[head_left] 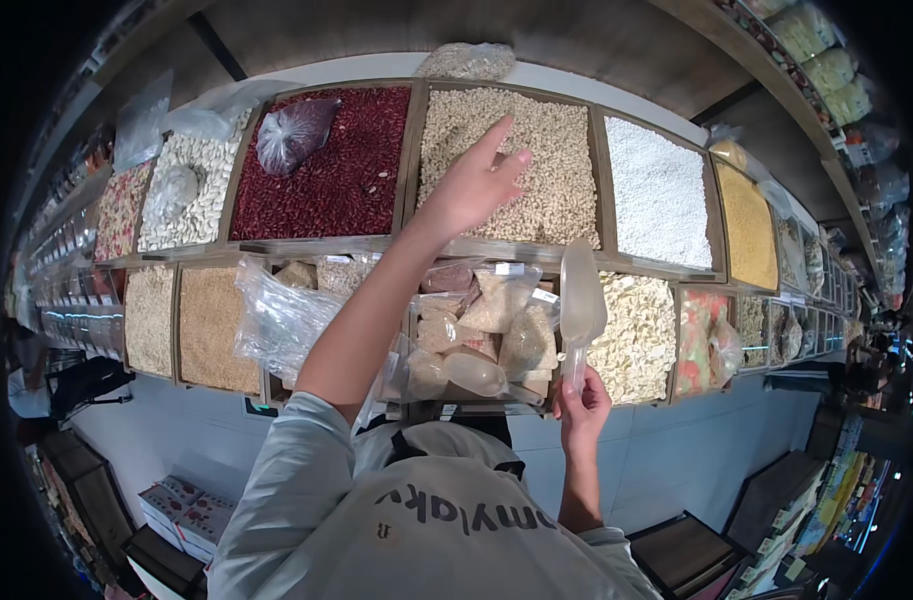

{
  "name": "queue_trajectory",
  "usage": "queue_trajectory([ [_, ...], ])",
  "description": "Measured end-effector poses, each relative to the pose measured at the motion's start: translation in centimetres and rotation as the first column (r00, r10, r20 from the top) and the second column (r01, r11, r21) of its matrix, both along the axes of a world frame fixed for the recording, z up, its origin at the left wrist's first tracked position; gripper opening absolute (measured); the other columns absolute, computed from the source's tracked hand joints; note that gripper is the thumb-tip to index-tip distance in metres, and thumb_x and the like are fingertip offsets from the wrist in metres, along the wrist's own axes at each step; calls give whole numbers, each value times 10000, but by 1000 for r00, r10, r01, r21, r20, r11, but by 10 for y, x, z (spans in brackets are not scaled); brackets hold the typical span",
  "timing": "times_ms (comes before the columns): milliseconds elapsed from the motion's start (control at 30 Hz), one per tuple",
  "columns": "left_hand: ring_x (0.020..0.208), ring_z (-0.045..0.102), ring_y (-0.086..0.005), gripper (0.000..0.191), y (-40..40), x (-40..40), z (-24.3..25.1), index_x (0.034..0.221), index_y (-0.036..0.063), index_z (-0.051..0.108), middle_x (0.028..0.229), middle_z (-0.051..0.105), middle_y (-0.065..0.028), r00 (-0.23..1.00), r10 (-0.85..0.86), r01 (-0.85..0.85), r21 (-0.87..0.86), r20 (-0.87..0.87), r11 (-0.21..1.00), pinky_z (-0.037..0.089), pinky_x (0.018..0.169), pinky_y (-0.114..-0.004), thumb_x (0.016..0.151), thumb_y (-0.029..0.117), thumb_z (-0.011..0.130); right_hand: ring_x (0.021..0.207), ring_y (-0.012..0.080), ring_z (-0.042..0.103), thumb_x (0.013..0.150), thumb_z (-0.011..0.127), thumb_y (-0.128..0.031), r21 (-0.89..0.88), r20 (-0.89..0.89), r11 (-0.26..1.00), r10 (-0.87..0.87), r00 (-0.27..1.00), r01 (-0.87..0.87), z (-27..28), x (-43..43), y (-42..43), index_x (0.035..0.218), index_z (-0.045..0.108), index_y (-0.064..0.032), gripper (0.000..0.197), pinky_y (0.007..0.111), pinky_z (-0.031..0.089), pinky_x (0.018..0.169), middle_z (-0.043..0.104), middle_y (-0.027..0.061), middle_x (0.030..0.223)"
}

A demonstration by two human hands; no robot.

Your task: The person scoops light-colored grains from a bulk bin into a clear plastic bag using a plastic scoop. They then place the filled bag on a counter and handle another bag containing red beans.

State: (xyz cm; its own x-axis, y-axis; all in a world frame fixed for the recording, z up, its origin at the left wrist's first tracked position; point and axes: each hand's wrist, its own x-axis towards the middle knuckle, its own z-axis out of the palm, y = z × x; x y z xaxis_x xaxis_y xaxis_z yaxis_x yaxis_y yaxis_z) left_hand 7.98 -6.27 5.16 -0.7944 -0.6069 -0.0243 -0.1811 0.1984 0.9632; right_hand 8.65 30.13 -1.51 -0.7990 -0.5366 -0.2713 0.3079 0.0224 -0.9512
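My left hand (474, 182) reaches over a wooden bin of pale black-eyed beans (550, 184). Its index finger points away from me, with the other fingers partly curled, and it holds nothing. Whether a fingertip touches the beans I cannot tell. In my right hand (585, 409) is the handle of a translucent plastic scoop (582, 300), held upright in the view before a bin of pale flat slices (636, 337). The scoop looks bare inside. A second clear scoop (474, 374) lies among bagged grains (528, 341) in the near middle compartment.
Dark red kidney beans (336, 187), with a tied bag (295, 135) on top, fill the bin to the left. White grains (659, 195) and yellow grains (747, 225) lie to the right. Loose clear plastic bags (288, 322) hang over the near row. Stacked cartons (186, 510) stand behind me.
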Motion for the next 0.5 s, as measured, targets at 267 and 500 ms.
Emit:
queue_trajectory([
  [267,1163,654,-240,740,118,118,-58,1678,53,181,1348,617,-190,962,135,-47,343,-237,938,553,932,-380,1080,218,585,569,84,544,1043,654,-129,-69,95,995,73,993,-66,-11,32,-2,1367,585,23,364,238,431,513,663,55,885],
  [500,1443,472,-305,621,197,219,-116,1582,76,426,1556,498,-198,901,132,347,871,-412,348,361,1214,-484,1029,254,645,728,207,683,1039,669,-172,104,-142,728,686,714,-678,-24,93,-46,1340,604,-19,343,342,532,664,698,126,958],
])
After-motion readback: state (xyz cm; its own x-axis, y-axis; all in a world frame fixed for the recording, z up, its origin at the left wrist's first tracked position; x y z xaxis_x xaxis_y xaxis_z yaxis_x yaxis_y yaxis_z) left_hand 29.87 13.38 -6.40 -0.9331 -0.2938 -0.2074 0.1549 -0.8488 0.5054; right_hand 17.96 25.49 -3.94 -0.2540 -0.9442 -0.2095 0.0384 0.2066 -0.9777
